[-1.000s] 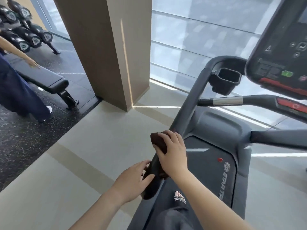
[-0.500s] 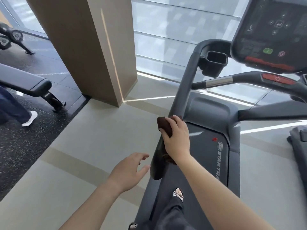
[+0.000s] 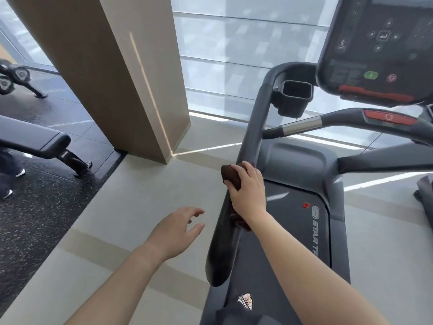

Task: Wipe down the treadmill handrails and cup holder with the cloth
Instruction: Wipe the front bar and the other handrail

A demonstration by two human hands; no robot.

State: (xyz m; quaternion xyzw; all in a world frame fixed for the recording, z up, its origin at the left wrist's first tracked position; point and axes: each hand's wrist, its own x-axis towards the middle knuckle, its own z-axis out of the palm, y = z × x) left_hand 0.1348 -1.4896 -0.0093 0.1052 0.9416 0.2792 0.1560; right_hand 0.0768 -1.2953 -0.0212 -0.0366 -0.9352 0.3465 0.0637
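The treadmill's dark left handrail (image 3: 251, 134) runs from lower centre up to the console. My right hand (image 3: 248, 192) presses a dark brown cloth (image 3: 230, 175) around the rail about halfway up; part of the cloth hangs below my wrist. My left hand (image 3: 174, 232) hovers open to the left of the rail, fingers spread, touching nothing. The square black cup holder (image 3: 295, 96) hangs beside the rail's top bend, under the console (image 3: 379, 45). A second grip bar (image 3: 302, 125) with a silver section crosses to the right.
A beige pillar (image 3: 131, 73) stands left of the treadmill. A black bench (image 3: 35, 139) and a dumbbell rack (image 3: 14, 78) sit on dark rubber flooring at the left, with a person's legs (image 3: 7, 174) at the edge. My sandalled foot (image 3: 246, 301) rests on the belt.
My left hand has let go of the rail's lower end and moved away to the left. My right hand slid the cloth up the rail. My view shifted right.
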